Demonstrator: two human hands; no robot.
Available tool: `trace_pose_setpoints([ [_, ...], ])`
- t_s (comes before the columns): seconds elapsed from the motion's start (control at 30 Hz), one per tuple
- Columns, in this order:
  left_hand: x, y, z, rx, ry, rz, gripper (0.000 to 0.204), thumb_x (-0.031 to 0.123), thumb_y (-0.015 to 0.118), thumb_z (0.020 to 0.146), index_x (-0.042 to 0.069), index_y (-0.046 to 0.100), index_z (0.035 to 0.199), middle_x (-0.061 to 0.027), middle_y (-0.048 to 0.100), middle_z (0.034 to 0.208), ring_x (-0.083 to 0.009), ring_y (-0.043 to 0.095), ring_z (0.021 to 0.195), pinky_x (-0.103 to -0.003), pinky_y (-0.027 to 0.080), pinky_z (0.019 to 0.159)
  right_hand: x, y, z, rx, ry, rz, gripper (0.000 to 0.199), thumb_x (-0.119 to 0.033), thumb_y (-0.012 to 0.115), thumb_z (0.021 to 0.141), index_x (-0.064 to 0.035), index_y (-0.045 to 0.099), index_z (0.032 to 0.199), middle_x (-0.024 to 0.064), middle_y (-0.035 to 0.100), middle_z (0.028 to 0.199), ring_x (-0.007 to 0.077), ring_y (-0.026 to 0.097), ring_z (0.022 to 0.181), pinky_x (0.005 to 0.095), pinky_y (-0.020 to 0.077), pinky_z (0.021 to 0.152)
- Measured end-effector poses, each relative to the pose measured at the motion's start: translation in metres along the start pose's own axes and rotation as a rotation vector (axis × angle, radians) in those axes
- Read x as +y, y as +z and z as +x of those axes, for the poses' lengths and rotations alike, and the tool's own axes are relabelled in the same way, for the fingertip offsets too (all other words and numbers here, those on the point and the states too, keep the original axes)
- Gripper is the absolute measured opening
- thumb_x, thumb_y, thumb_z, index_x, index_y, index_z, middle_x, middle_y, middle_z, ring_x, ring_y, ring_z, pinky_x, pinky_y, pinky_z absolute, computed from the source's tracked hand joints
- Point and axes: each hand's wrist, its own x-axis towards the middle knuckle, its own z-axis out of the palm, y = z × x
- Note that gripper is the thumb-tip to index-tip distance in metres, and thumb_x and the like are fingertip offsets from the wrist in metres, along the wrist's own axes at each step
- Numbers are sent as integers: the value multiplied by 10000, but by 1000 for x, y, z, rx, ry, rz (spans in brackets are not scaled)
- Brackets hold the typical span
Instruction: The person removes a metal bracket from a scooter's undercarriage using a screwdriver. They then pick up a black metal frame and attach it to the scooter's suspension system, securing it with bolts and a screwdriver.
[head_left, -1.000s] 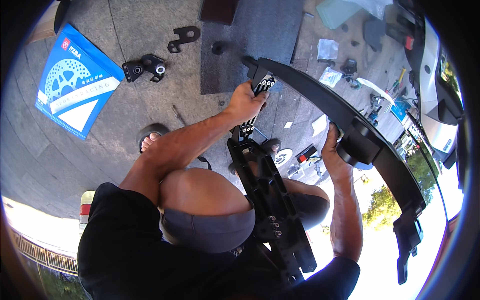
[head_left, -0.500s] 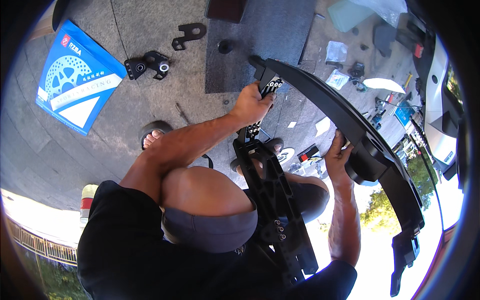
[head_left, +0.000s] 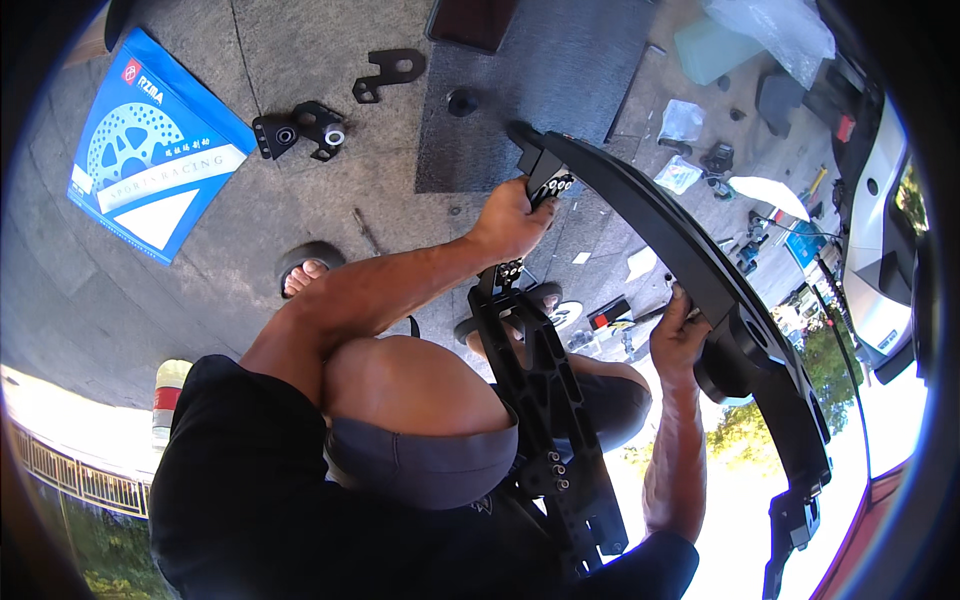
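Observation:
A long, curved black part [head_left: 660, 232] arches from the middle of the view down to the lower right. My left hand [head_left: 510, 222] is wrapped round a black metal bracket [head_left: 556, 187] with several silver bolts, at the curved part's upper end. Lower down, my right hand [head_left: 679, 338] grips the curved part's inner edge beside a rounded bulge [head_left: 722, 368], its fingers partly hidden. Between my legs extends a black frame with cutouts [head_left: 545, 370], leading up towards the bracket; my left hand covers the spot where they would meet.
On the paving lie a blue-and-white package [head_left: 160, 150], black metal brackets [head_left: 300, 130] and a flat slotted plate [head_left: 390, 75]. A dark mat [head_left: 465, 150] spreads ahead. Tools, plastic bags [head_left: 682, 120] and a white vehicle [head_left: 880, 260] are at right. A bottle [head_left: 168, 400] stands at left.
The curved part's lower end has swung slightly left and down, with my right hand a little lower. My left hand keeps its grip, and the whole view has shifted slightly.

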Motion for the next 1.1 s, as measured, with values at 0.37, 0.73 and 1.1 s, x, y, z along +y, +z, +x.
trace_pose_setpoints([
  [0.37, 2, -4, 0, 14, 19, 84, 179, 159, 617, 915, -17, 584, 907, -45, 617, 671, -129, 594, 602, -315, 465, 556, -20, -81, 54, 171, 281, 420, 335, -142, 616, 946, 98, 469, 1128, 195, 631, 926, 217, 651, 784, 298, 508, 636],
  [0.73, 11, -8, -8, -146, -25, 163, 221, 178, 611, 879, -37, 604, 928, -167, 654, 748, -224, 663, 704, -371, 500, 629, -18, -45, 35, 277, 485, 904, 431, -160, 570, 968, 74, 392, 1284, 95, 579, 792, 157, 559, 683, 276, 454, 618],
  [1.1, 60, 16, -56, -272, 145, 277, 346, 83, 569, 767, -104, 495, 1049, -294, 618, 893, -437, 633, 898, -483, 506, 791, 0, -25, -55, 290, 622, 1417, 221, -244, 501, 997, -34, 475, 1063, 42, 508, 716, 136, 454, 638, 353, 470, 685],
])
